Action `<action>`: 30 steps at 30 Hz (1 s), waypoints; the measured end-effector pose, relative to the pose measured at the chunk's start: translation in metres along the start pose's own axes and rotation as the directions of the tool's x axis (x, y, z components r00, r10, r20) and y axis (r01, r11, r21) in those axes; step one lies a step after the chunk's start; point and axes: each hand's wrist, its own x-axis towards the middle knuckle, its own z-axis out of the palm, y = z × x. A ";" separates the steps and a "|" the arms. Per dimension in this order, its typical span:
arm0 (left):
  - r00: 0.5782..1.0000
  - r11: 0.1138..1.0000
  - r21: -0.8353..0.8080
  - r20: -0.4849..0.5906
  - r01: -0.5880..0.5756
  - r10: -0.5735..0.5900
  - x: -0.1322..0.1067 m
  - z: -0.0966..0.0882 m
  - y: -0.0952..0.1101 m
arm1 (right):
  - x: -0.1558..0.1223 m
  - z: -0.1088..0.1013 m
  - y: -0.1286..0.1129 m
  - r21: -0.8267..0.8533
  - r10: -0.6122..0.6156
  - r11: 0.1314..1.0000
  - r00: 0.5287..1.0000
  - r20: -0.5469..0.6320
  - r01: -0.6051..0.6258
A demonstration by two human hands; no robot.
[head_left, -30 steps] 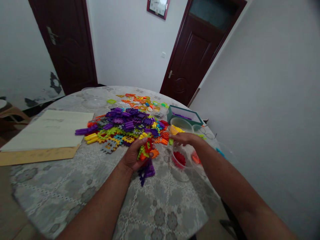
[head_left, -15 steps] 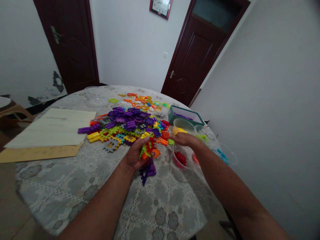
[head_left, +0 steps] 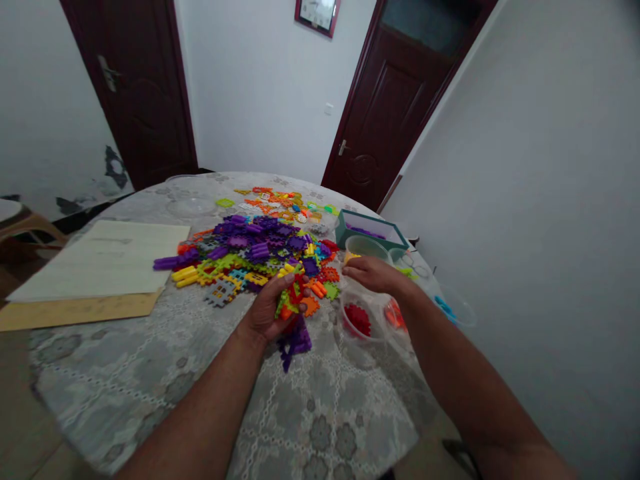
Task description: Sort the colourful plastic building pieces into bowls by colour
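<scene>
Room: white walls and two dark red doors.
Tabletop: rounded, under a grey flowered cloth.
Left hand: closed around a bunch of red, green and yellow plastic pieces, just in front of a heaped, multicoloured pile.
Right hand: by the near rim of a clear tub with yellow pieces; I cannot tell whether it grips anything.
Nearer me: red pieces in another tub.
</scene>
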 end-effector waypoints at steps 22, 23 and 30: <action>1.000 1.000 -0.013 -0.007 0.017 -0.017 0.001 0.001 -0.001 | -0.052 0.019 0.032 -0.191 0.227 0.946 0.957 -0.179 -0.260; 1.000 1.000 -0.012 -0.009 0.018 -0.019 0.001 0.001 -0.001 | -0.053 0.020 0.031 -0.177 0.210 0.954 0.962 -0.176 -0.241; 1.000 1.000 -0.001 -0.027 0.015 -0.015 0.001 0.002 0.000 | -0.049 0.024 0.029 -0.235 0.257 0.930 0.958 -0.130 -0.282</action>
